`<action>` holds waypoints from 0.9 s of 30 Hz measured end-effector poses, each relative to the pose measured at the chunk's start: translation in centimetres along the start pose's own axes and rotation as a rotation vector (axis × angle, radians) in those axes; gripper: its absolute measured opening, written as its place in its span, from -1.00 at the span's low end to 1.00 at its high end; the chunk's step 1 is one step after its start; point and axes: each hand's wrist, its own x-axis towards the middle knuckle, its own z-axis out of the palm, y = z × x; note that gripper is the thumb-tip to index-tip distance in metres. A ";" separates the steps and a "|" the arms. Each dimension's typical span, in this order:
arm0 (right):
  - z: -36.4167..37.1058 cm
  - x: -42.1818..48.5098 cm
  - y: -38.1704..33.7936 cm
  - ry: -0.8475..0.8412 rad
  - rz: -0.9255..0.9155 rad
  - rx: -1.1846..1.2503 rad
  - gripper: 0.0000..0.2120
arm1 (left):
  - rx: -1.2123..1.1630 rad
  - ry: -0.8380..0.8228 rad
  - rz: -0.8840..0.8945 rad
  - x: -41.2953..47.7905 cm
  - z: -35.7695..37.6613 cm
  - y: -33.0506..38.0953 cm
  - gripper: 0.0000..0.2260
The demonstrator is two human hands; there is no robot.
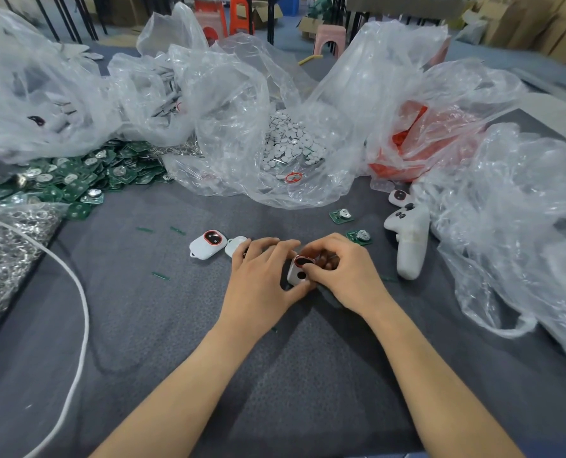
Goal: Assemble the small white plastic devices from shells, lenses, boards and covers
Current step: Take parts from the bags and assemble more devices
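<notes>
Head view: clear bag [228,104] holds white discs [291,140]; second bag [374,61], red parts [410,127].

The table cover [143,309] is seen to be dark grey cloth, matt and finely textured, over which thin clear plastic bags [228,94] are spread, crumpled and glossy. The shell [295,276] is shown as smooth white plastic of satin finish, fitted with a glossy dark lens [303,261] rimmed in red, and the same plastic is seen in the device [199,247]. The boards [76,180] are shown as green laminate bearing bright metal clips [94,192], with shiny silvery metal rings [4,246] and a smooth white cord [83,309].
</notes>
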 end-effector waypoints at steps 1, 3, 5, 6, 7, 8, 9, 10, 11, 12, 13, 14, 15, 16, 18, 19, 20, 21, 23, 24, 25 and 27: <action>0.0 0.0 0.0 -0.001 0.002 -0.001 -0.81 | -0.005 -0.003 -0.002 0.0 0.0 0.0 -0.51; 0.0 0.0 0.0 -0.008 0.012 -0.001 -0.80 | -0.014 -0.002 -0.004 0.0 0.0 0.0 -0.51; -0.1 0.1 0.0 -0.023 0.026 0.007 -0.79 | -0.019 0.001 -0.004 0.1 0.0 0.0 -0.52; -0.1 0.1 0.0 -0.030 0.032 0.008 -0.79 | -0.019 0.001 -0.003 0.1 0.0 0.0 -0.52; -0.2 0.1 0.0 -0.034 0.037 0.010 -0.78 | -0.020 0.000 -0.002 0.1 0.0 0.0 -0.53; -0.2 0.1 0.0 -0.036 0.045 0.014 -0.78 | -0.021 -0.001 -0.002 0.1 0.0 0.0 -0.54; -0.2 0.2 0.0 -0.035 0.052 0.019 -0.78 | -0.022 -0.002 -0.001 0.1 0.0 0.0 -0.55; -0.2 0.2 0.0 -0.031 0.058 0.022 -0.78 | -0.021 -0.002 -0.001 0.1 -0.1 0.0 -0.56; -0.2 0.1 0.0 -0.026 0.061 0.023 -0.78 | -0.021 -0.002 0.001 0.1 -0.1 0.0 -0.58; -0.2 0.0 -0.1 -0.019 0.061 0.025 -0.79 | -0.021 -0.002 0.002 0.1 -0.1 0.0 -0.60; -0.3 0.0 -0.1 -0.014 0.058 0.027 -0.79 | -0.023 -0.001 0.002 0.1 -0.1 0.0 -0.61; -0.3 -0.1 -0.2 -0.012 0.056 0.029 -0.80 | -0.026 -0.001 0.001 0.1 -0.1 0.0 -0.61; -0.3 -0.2 -0.2 -0.014 0.054 0.032 -0.80 | -0.030 -0.001 -0.001 0.1 -0.1 0.1 -0.61; -0.4 -0.2 -0.3 -0.018 0.054 0.035 -0.80 | -0.036 -0.001 -0.004 0.1 -0.2 0.1 -0.61; -0.4 -0.1 -0.3 -0.025 0.071 0.046 -0.81 | -0.043 -0.004 -0.008 0.1 -0.3 0.2 -0.62; -0.4 0.0 -0.3 -0.026 0.085 0.048 -0.82 | -0.042 -0.008 -0.006 0.1 -0.3 0.2 -0.62; -0.4 0.0 -0.4 -0.026 0.099 0.044 -0.82 | -0.036 -0.011 -0.002 0.1 -0.4 0.3 -0.64; -0.4 0.0 -0.4 -0.026 0.109 0.034 -0.82 | -0.031 -0.014 0.003 0.0 -0.4 0.3 -0.65; -0.4 0.0 -0.4 -0.024 0.115 0.022 -0.81 | -0.032 -0.021 0.004 0.0 -0.6 0.3 -0.66; -0.5 0.0 -0.4 -0.023 0.114 0.021 -0.81 | -0.034 -0.025 0.003 0.1 -0.7 0.4 -0.67; -0.5 -0.1 -0.3 -0.023 0.111 0.022 -0.80 | -0.036 -0.029 0.004 0.1 -0.7 0.4 -0.67; -0.4 -0.1 -0.3 -0.018 0.105 0.024 -0.79 | -0.038 -0.032 0.007 0.1 -0.7 0.4 -0.67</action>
